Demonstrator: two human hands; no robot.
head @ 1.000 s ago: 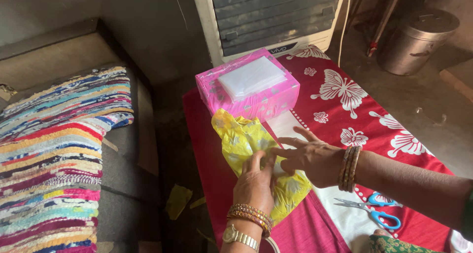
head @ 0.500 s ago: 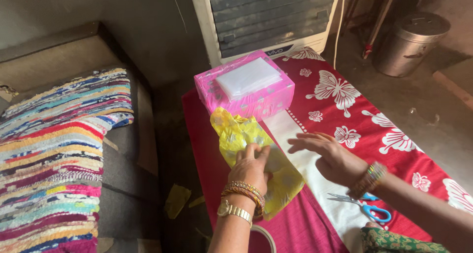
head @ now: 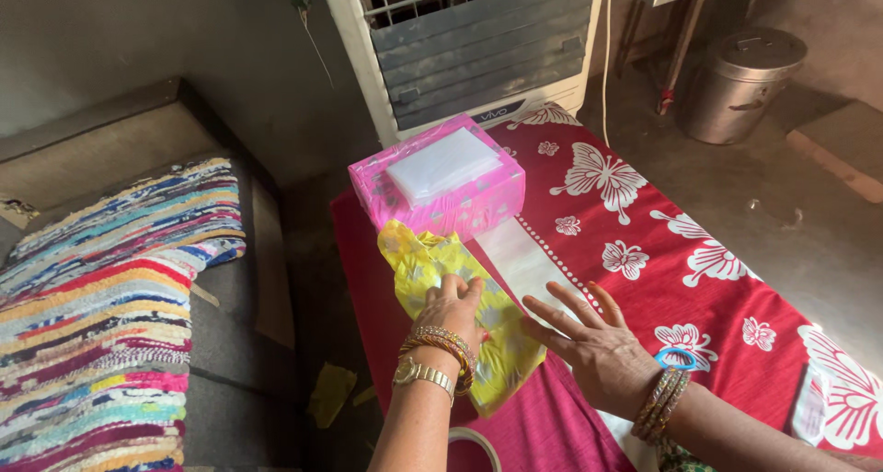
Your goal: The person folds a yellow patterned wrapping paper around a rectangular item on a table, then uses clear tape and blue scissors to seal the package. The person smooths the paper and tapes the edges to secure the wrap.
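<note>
A crumpled sheet of yellow patterned wrapping paper (head: 432,270) lies on the red floral cloth (head: 699,251) over the table. My left hand (head: 452,308) presses flat on the sheet's middle, bangles and a watch on the wrist. My right hand (head: 593,339) rests palm down, fingers spread, just right of the yellow sheet, beside a white strip (head: 522,260). A pink wrapped box (head: 437,182) with a white packet on top sits just beyond the sheet.
Blue-handled scissors (head: 676,359) peek out by my right wrist. A tape roll (head: 474,444) lies near the front edge. A white air cooler (head: 478,44) stands behind the table, a metal bin (head: 740,81) at the back right, a striped rug on a couch (head: 110,316) at left.
My right hand let go of the yellow sheet's edge, drew right, then settled flat beside it. My left hand stayed pressed on the sheet.
</note>
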